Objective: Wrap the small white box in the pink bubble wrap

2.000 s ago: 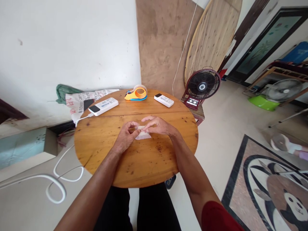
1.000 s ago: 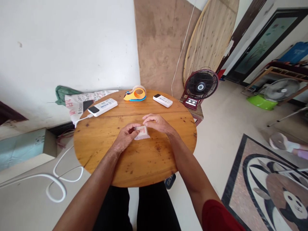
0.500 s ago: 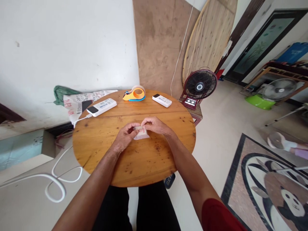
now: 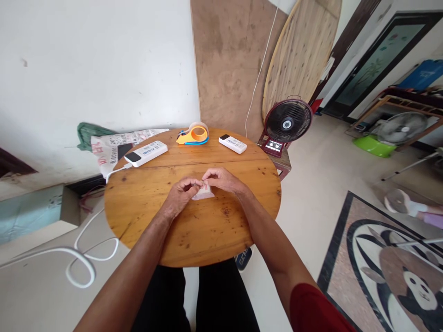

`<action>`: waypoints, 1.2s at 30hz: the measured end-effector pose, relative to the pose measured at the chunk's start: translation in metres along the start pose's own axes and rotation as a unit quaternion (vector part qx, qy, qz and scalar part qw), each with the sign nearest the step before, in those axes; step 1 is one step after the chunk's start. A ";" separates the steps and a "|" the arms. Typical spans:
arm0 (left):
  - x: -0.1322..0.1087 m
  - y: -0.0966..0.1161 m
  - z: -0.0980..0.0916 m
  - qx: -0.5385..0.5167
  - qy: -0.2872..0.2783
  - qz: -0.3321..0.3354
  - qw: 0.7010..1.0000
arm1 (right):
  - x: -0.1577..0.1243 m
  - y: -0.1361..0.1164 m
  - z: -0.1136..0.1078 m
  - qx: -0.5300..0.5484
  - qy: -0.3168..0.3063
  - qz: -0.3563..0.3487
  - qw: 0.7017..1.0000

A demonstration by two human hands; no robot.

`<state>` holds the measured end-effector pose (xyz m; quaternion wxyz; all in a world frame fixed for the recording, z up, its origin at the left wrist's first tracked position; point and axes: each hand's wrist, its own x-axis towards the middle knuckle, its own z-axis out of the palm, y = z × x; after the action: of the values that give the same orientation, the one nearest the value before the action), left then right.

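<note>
Head view: small packet (image 4: 203, 194) pinched between both hands.

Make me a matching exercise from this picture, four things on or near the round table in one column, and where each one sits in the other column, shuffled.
Things:
1. tape dispenser
2. power bank
3. small packet
4. fan

Places:
A. between the left hand and right hand, mid-table
B. off the table, beyond its right edge
C. far edge of the table, orange and blue
D. far left of the table, white cable plugged in

Pairs: 1-C, 2-D, 3-A, 4-B
</note>
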<state>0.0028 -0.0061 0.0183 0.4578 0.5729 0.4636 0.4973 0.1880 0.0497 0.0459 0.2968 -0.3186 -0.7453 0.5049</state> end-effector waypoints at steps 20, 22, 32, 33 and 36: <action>0.003 -0.010 -0.008 -0.098 0.036 -0.018 0.994 | 0.002 0.005 0.002 -0.002 0.065 0.044 0.997; 0.002 -0.010 -0.008 -0.099 0.036 -0.020 0.994 | 0.002 0.003 0.002 -0.004 0.064 0.045 0.997; 0.003 -0.010 -0.006 -0.096 0.013 -0.028 0.995 | 0.005 0.009 0.012 -0.017 0.065 0.050 0.996; 0.003 -0.009 -0.006 -0.094 0.010 -0.028 0.995 | 0.006 0.011 0.014 -0.017 0.068 0.048 0.996; 0.003 -0.008 -0.006 -0.088 0.009 -0.025 0.996 | 0.009 0.016 0.019 -0.025 0.079 0.044 0.996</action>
<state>-0.0031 -0.0015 0.0112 0.5144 0.5144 0.4366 0.5294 0.1709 0.0510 0.0259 0.3243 -0.3972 -0.7171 0.4720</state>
